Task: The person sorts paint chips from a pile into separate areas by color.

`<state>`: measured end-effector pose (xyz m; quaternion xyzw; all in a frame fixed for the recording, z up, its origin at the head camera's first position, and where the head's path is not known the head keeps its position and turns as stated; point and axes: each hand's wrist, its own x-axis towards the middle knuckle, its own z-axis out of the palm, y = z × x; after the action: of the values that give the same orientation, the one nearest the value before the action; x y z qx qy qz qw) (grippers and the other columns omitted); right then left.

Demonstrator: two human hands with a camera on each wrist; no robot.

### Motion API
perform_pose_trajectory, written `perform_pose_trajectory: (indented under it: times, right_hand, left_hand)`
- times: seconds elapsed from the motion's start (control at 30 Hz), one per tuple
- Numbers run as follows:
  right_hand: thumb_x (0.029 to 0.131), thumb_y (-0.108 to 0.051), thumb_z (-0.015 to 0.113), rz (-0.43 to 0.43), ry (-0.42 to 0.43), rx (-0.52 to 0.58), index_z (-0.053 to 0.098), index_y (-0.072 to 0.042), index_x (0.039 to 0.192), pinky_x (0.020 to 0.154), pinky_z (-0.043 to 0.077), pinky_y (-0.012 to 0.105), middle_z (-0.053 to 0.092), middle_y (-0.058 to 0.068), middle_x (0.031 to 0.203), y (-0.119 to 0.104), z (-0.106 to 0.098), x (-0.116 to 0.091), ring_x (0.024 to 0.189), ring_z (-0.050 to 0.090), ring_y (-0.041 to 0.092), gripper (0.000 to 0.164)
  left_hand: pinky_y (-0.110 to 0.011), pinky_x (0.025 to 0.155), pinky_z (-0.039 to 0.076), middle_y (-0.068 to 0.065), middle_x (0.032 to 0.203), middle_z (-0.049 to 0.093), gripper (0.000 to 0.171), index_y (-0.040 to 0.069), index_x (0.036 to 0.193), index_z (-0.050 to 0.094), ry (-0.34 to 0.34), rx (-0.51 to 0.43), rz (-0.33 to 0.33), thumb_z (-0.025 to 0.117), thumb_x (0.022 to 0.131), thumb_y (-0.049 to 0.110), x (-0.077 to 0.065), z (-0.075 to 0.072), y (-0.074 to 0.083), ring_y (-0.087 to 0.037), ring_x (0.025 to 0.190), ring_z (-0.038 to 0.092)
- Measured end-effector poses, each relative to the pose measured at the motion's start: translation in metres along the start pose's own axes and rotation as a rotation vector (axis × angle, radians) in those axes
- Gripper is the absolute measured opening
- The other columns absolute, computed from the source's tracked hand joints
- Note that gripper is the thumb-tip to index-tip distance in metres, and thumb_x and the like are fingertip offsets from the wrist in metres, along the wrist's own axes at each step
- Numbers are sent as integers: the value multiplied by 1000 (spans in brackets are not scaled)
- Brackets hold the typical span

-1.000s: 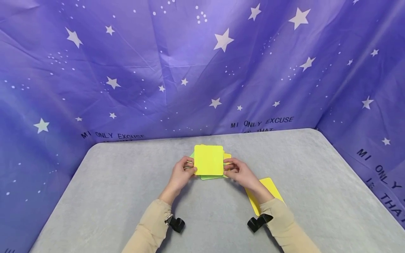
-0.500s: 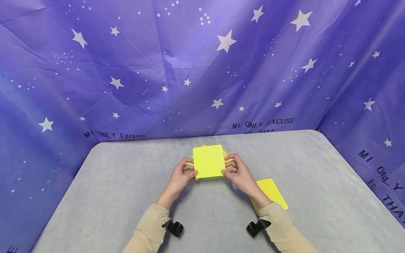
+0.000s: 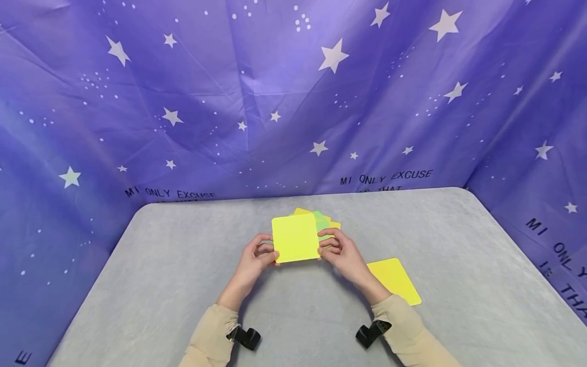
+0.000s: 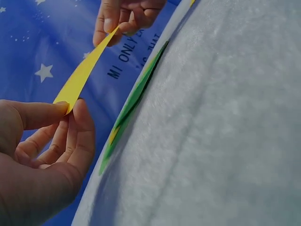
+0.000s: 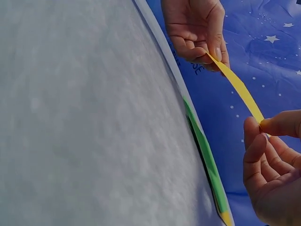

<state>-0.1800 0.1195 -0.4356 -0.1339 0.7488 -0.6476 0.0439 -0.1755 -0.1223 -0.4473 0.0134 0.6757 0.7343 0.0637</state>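
Note:
A square yellow card point(image 3: 295, 238) with rounded corners is held up off the table between both hands. My left hand point(image 3: 254, 259) pinches its near left corner between thumb and fingers. At the near right corner, my right hand point(image 3: 341, 255) pinches it the same way. Both wrist views show the yellow card point(image 4: 80, 77) nearly edge-on, slightly bowed. Behind and below it lies a loose pile of green and yellow cards point(image 3: 323, 223), partly hidden by the held card. In the right wrist view the pile's green card point(image 5: 205, 157) lies on the table, apart from the held one.
Another yellow card point(image 3: 396, 281) lies on the grey table point(image 3: 183, 285), partly behind the right forearm. A purple star-printed cloth point(image 3: 257, 102) hangs behind and beside the table. Black wrist cameras point(image 3: 372, 334) sit at both cuffs.
The held yellow card has come off the pile, moving left and toward me, with both hands following. The right hand has gone from beside the card to pinching its corner. More of the pile shows.

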Motion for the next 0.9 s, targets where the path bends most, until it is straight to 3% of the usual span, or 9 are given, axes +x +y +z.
perform_pose_trajectory:
  times: [0.37,0.63,0.9]
  right_hand:
    - [89,6,60,55,-62,31,52,9,123,60,50,26,64,18,93,8,20,0,75,67,31,36]
    - [91,4,59,83,-158,88,50,8,124,60,50,26,64,18,95,6,42,-2,79,66,34,34]
    - [90,6,59,116,-192,126,50,9,120,59,50,26,64,15,91,3,60,-2,78,66,34,31]
  left_hand:
    - [-34,71,55,-12,91,65,38,-5,123,52,-11,16,-40,61,87,-7,-8,-19,-3,-18,77,64]
    - [-32,71,55,-13,93,63,39,-3,125,52,12,38,-93,61,87,-8,-20,-43,-4,-19,79,64]
    - [-32,70,55,-13,94,63,40,-5,124,50,15,75,-106,61,86,-7,-30,-59,-2,-19,78,63]
